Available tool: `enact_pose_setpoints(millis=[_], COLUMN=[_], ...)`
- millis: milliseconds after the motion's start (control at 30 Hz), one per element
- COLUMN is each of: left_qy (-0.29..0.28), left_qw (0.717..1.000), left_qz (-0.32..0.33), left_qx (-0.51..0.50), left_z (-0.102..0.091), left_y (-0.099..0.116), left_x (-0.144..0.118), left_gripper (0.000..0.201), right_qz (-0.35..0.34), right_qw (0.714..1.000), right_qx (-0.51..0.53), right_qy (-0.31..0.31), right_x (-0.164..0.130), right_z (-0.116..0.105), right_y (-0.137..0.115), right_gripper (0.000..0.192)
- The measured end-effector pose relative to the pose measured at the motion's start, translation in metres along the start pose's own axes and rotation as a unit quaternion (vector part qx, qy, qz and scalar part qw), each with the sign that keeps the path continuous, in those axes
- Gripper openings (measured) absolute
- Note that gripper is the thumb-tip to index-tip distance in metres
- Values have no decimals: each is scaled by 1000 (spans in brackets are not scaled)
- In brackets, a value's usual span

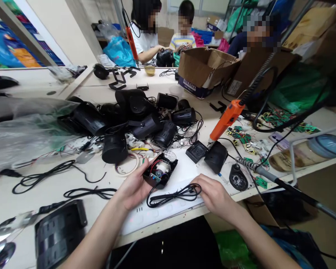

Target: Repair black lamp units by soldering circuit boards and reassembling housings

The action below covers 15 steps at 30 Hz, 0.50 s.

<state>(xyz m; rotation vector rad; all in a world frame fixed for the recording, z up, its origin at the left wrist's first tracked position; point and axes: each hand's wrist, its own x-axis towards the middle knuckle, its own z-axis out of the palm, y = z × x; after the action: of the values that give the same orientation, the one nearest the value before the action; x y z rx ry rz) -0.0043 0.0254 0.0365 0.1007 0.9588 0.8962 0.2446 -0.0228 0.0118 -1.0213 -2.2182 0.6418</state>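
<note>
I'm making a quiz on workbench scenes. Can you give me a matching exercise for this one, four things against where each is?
Things:
1. open black casing
2. coiled black cord
3. orange screwdriver
4. cardboard box

Places:
A. far side of the bench
B. hanging on a cable above the bench
C. in the left hand
D. at the right hand's fingertips

Pairs: 1-C, 2-D, 3-B, 4-A

Bright, even indoor light, soft from overhead; only faint shadows on the white tabletop (58, 186). Strong wide-angle bending at the edges curves the tabletop rim and stretches corners. Centre sharp, glare on the clear plastic sheet (22, 130) at left, far background faces blurred.
</note>
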Motion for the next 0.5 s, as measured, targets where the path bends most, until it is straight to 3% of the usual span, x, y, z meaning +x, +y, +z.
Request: enact_pose_setpoints(millis=[333, 500], left_qy=[-21, -22], left_qw=[1000, 1000], left_qz=[-11, -10], left_qx=[17, 9], left_z=[-5, -2], left_y=[6, 6], left_x=[-3, -4], left_gripper=[46, 44], right_qz=[-13, -8], right_qw=[998, 998], right_qx=[-38, -45], right_qy=[41, 43], right_x=[-20, -16], right_z=[18, 18], right_y=[0, -1], right_gripper=[44, 39])
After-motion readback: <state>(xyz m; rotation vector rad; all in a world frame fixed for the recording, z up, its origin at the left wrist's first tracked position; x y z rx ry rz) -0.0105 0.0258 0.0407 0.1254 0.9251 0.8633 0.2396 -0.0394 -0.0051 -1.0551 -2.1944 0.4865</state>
